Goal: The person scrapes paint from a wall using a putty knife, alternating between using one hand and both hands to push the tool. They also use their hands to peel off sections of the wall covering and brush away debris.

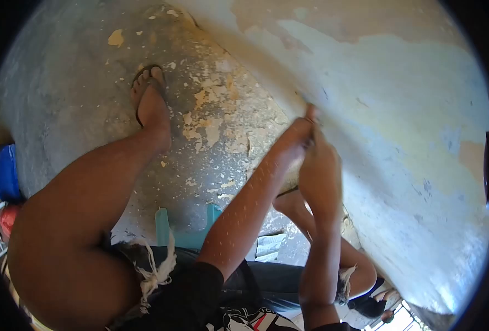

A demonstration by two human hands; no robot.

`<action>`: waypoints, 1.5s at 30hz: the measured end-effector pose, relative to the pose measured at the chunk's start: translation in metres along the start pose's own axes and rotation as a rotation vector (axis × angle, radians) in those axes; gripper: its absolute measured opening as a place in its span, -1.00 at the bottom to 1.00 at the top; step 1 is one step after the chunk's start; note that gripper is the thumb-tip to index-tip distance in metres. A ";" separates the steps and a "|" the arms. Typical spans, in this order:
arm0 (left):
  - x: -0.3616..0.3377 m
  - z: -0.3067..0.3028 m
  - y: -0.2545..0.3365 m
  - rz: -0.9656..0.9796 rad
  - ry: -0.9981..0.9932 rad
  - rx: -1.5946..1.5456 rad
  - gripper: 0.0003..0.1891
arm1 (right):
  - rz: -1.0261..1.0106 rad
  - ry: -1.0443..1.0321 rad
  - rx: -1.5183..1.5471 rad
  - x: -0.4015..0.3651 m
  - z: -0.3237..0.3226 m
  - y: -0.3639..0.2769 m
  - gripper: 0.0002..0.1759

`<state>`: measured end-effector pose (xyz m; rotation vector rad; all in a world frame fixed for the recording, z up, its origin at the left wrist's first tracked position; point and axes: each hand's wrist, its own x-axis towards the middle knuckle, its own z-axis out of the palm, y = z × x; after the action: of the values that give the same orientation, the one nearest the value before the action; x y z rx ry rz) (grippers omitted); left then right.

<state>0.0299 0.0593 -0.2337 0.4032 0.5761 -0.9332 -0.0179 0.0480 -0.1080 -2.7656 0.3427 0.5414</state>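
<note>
Gripping thin tool (311, 114), mostly hidden, with left hand (293, 140) and right hand (320, 175) clenched together at peeling wall (399, 110). Likely stiff, light; best held low on handle.

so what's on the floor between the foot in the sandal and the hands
Loose paint flakes scattered over the grey floor, in the head view.

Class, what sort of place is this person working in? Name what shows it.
Probably a room being stripped for repainting: the wall has patchy, peeling paint, paint flakes litter the concrete floor, and the left hand and right hand meet against the wall.
</note>
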 end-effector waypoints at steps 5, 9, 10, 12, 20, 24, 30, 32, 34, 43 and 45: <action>-0.020 0.009 -0.002 0.097 0.039 0.229 -0.17 | 0.008 -0.037 0.003 -0.013 -0.014 -0.010 -0.42; 0.034 -0.024 -0.016 0.075 0.005 0.059 -0.39 | -0.036 0.034 -0.010 0.011 0.013 0.016 -0.55; 0.021 -0.016 -0.010 0.072 0.072 0.005 -0.39 | -0.102 0.016 -0.043 0.008 0.005 0.010 -0.55; 0.004 0.002 -0.008 0.089 0.062 0.026 -0.42 | -0.049 0.035 -0.022 -0.004 -0.006 -0.004 -0.57; 0.019 -0.010 -0.016 0.016 0.038 0.031 -0.36 | -0.026 -0.003 -0.017 -0.003 0.001 0.002 -0.55; 0.037 -0.028 -0.018 -0.027 -0.036 0.100 -0.32 | 0.028 0.013 0.019 0.012 0.019 0.013 -0.52; 0.014 -0.013 -0.020 0.045 -0.014 0.181 -0.26 | 0.059 -0.041 0.018 -0.004 0.013 0.015 -0.41; 0.030 -0.031 -0.026 0.049 0.010 0.145 -0.25 | 0.050 0.001 -0.022 0.007 0.040 0.033 -0.46; 0.037 -0.041 -0.021 -0.073 0.034 0.040 -0.24 | -0.069 0.039 -0.035 0.009 0.039 0.030 -0.48; 0.027 -0.012 -0.035 -0.029 0.015 0.032 -0.32 | -0.042 0.105 0.032 -0.007 0.022 0.034 -0.57; 0.074 -0.038 -0.054 -0.052 -0.062 0.112 -0.33 | 0.042 0.099 0.004 0.003 0.029 0.043 -0.57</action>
<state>0.0079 0.0044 -0.3139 0.4600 0.4812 -1.0276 -0.0366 0.0175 -0.1455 -2.7930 0.4242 0.4134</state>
